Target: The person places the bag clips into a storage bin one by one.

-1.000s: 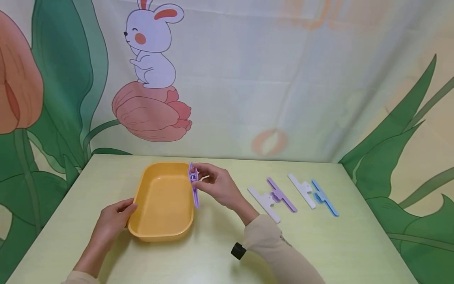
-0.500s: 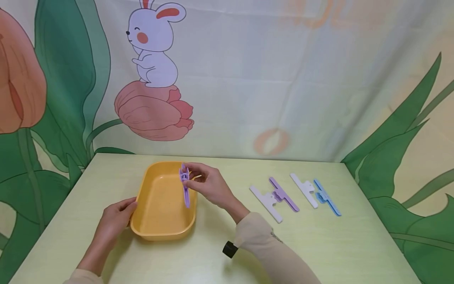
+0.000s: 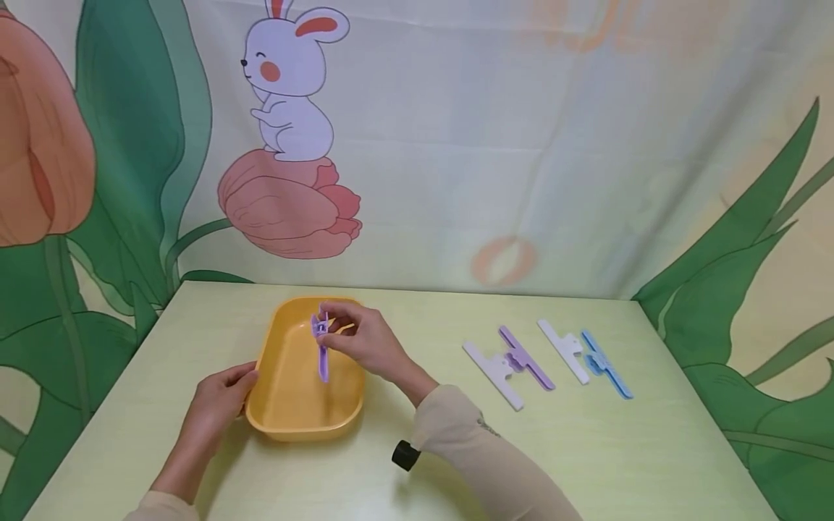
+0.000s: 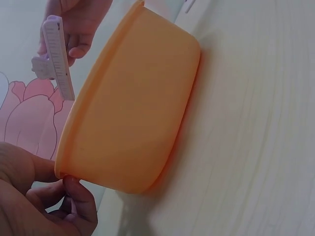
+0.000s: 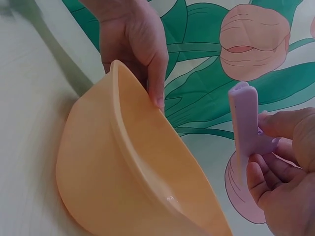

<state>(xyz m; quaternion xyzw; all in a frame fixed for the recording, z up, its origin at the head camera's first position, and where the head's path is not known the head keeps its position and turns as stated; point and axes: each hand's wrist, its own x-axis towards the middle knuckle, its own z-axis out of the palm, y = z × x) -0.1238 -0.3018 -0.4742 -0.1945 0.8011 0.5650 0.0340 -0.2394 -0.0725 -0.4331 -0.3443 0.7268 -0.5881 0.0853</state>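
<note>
A yellow-orange plastic basin (image 3: 296, 405) stands on the table at the left of the head view. My left hand (image 3: 218, 401) pinches its left rim between thumb and fingers, as the left wrist view (image 4: 61, 206) also shows of the hand. Over the basin, my right hand (image 3: 365, 340) pinches a purple bag clip (image 3: 322, 347) by its handle, long bar pointing toward me. In the right wrist view that clip (image 5: 244, 130) hangs above the rim, apart from the basin wall (image 5: 98, 162).
Several more clips lie in a row on the table's right: a pale one (image 3: 493, 375), a purple one (image 3: 526, 358), a white one (image 3: 563, 351) and a blue one (image 3: 606, 364). A printed curtain (image 3: 430, 145) hangs behind the table's back edge.
My right hand has carried the purple bag clip leftward, from the basin's right rim to over its middle. The left hand keeps its grip on the rim.
</note>
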